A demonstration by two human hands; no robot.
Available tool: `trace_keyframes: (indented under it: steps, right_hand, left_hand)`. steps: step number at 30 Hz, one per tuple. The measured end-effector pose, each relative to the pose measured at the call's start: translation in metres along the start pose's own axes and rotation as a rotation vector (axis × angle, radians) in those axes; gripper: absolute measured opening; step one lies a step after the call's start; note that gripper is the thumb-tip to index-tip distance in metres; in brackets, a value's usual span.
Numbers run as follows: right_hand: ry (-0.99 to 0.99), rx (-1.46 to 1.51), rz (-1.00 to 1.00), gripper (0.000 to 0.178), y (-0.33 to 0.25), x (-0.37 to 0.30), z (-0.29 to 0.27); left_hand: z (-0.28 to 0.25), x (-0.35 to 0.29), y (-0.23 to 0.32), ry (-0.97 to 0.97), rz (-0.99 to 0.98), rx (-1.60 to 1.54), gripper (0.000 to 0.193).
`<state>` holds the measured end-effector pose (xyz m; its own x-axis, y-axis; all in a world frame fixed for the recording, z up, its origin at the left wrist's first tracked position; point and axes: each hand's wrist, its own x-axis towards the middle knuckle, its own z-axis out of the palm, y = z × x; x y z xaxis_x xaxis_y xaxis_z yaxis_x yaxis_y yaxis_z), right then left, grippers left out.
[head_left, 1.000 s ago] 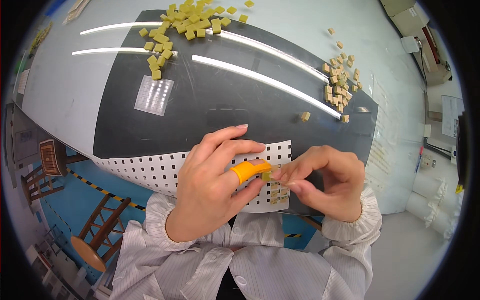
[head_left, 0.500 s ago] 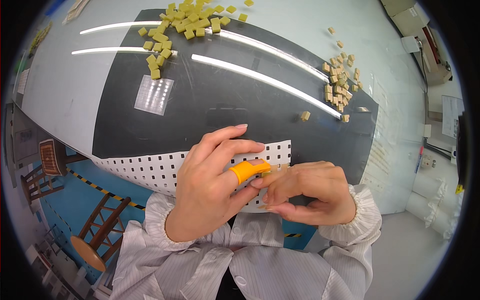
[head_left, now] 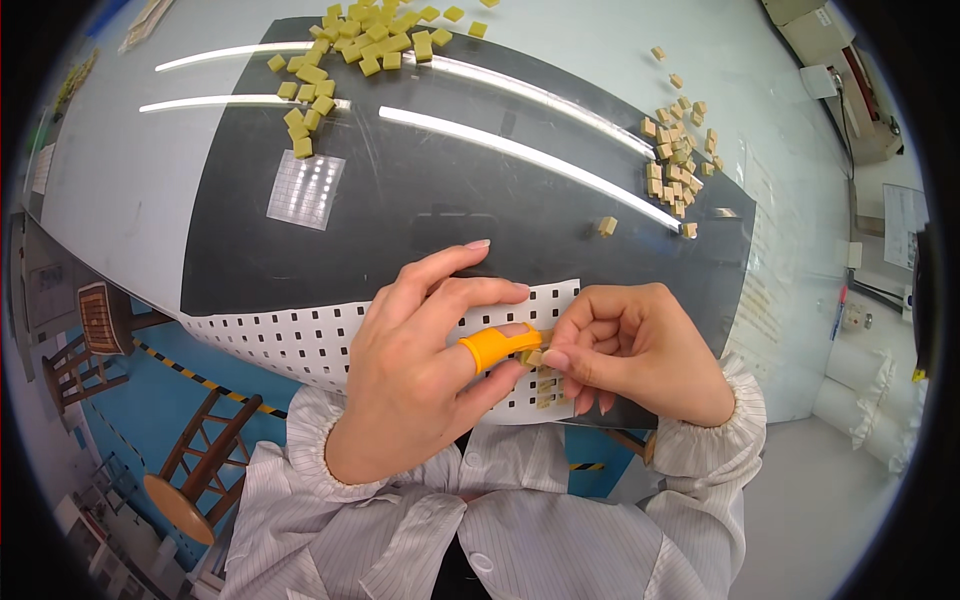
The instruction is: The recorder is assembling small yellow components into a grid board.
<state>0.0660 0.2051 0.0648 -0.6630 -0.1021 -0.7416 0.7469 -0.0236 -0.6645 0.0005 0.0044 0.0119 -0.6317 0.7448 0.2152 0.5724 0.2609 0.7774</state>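
My left hand [head_left: 410,370] lies over a white sheet [head_left: 290,340] with rows of dark square holes. An orange finger sleeve [head_left: 486,348] is on its index finger. Between that finger and the thumb sits a small yellow-green block [head_left: 531,357]; the other fingers stretch out above the sheet. Close against it, my right hand [head_left: 645,350] has thumb and index finger pinched together at the block's right side. Whatever is in that pinch is too small to make out. Small tan pieces [head_left: 551,385] show at the sheet's right end, below the fingertips.
A dark mat [head_left: 450,180] covers part of the pale table. Yellow-green blocks [head_left: 375,35] are heaped at the far left, tan blocks [head_left: 675,165] at the far right. A clear gridded square [head_left: 306,190] lies near the left heap. Wooden stools [head_left: 195,470] stand on the floor, lower left.
My right hand has turned and its fingertips have lifted from the sheet's lower right end, uncovering the tan pieces there. The left hand stays nearly in place.
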Motion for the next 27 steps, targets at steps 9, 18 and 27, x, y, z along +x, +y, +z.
trace_keyframes:
  steps: [9,18,27]
  right_hand:
    - [-0.014,-0.015,0.024,0.011,-0.0008,0.0001,-0.0010]
    - [-0.024,-0.019,0.016,0.011,-0.0002,0.0007,-0.0011]
    - [-0.007,-0.026,0.023,0.013,0.0003,0.0015,-0.0002]
  left_hand:
    - [0.0016,0.0002,0.0000,0.001,0.027,0.023,0.020]
    - [0.0014,0.0000,0.0000,-0.003,0.025,0.030,0.019]
    - [0.0019,-0.0001,-0.0005,-0.003,0.023,0.031,0.019]
